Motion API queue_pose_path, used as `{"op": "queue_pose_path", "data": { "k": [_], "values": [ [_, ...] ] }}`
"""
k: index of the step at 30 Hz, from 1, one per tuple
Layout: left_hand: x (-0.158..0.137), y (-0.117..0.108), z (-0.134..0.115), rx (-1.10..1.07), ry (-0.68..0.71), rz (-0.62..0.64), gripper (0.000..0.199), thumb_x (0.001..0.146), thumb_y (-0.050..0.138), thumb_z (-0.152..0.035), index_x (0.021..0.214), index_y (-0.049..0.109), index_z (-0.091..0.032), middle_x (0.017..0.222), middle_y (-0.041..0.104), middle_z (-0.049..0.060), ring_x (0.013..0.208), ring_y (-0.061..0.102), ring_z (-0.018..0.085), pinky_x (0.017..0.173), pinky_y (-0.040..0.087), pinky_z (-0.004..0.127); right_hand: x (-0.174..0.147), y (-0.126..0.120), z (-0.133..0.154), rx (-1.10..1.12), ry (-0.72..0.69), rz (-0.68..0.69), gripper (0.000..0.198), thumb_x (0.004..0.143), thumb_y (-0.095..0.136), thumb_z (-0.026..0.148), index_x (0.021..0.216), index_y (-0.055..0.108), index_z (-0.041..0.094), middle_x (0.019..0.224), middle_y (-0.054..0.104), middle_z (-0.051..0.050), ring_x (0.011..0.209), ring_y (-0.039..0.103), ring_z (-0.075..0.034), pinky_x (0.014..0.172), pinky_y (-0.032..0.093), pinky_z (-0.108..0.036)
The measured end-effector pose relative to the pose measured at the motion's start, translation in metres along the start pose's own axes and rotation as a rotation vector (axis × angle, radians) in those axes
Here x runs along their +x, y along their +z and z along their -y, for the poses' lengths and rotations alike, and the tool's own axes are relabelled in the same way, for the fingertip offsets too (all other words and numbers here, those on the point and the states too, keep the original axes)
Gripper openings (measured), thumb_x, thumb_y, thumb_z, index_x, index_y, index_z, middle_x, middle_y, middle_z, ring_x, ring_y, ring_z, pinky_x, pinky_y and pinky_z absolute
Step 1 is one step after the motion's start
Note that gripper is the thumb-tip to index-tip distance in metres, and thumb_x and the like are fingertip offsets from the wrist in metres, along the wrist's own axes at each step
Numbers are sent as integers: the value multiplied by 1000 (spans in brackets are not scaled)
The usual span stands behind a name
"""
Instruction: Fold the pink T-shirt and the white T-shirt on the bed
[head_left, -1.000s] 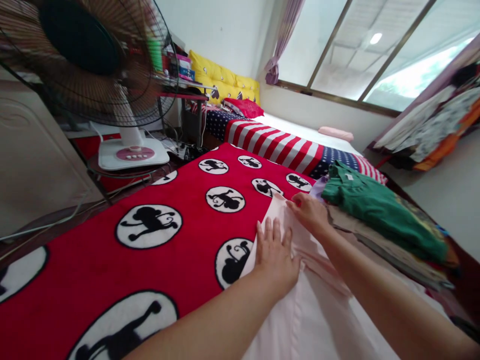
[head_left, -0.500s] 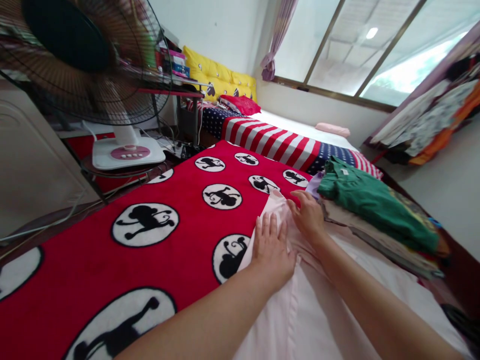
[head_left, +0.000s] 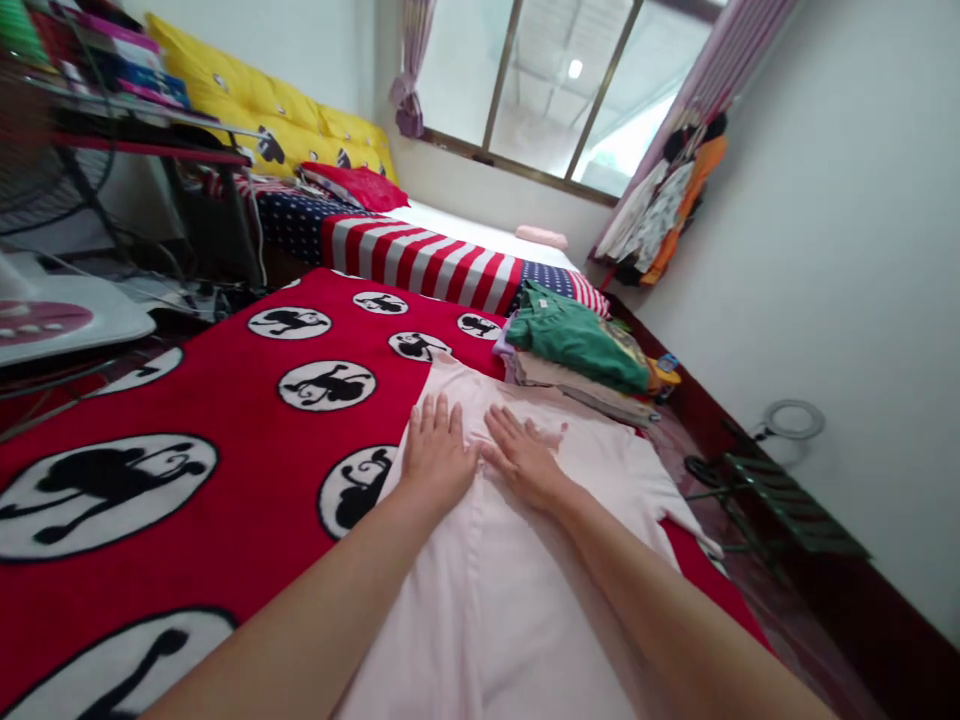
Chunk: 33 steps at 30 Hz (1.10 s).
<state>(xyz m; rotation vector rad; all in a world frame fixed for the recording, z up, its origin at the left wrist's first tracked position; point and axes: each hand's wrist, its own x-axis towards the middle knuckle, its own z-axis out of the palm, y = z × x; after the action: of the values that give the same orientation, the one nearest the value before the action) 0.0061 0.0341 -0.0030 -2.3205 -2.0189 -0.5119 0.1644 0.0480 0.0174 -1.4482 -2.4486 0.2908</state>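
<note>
A pale pink short-sleeved shirt lies spread on a red blanket with black-and-white monkey ovals. Flat on the shirt's left part rests my left hand, fingers stretched out. Just to its right, my right hand also lies on the fabric, fingers extended and slightly apart. A crease runs down the shirt from between the hands. The left side of the shirt looks folded inward, while a sleeve reaches out to the right.
Beyond the shirt stands a pile of folded clothes with a green garment on top. A fan base is at the left. Behind is a bed with a flag-patterned cover. A dark rack stands by the right wall.
The view has turned to the right, showing more of the shirt and the right wall. My right hand has come down from near the shirt's top edge and now lies flatter on the fabric.
</note>
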Motion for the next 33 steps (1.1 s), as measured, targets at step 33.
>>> {"op": "queue_pose_path", "data": {
  "k": [33],
  "values": [
    [-2, -12, 6, -1070, 288, 55, 59, 91, 43, -48, 140, 41, -15, 131, 57, 14, 119, 54, 24, 100, 43, 37, -96, -79, 14, 49, -29, -491, 29, 86, 55, 25, 114, 62, 22, 120, 63, -9, 106, 61, -21, 91, 48, -33]
  ]
}}
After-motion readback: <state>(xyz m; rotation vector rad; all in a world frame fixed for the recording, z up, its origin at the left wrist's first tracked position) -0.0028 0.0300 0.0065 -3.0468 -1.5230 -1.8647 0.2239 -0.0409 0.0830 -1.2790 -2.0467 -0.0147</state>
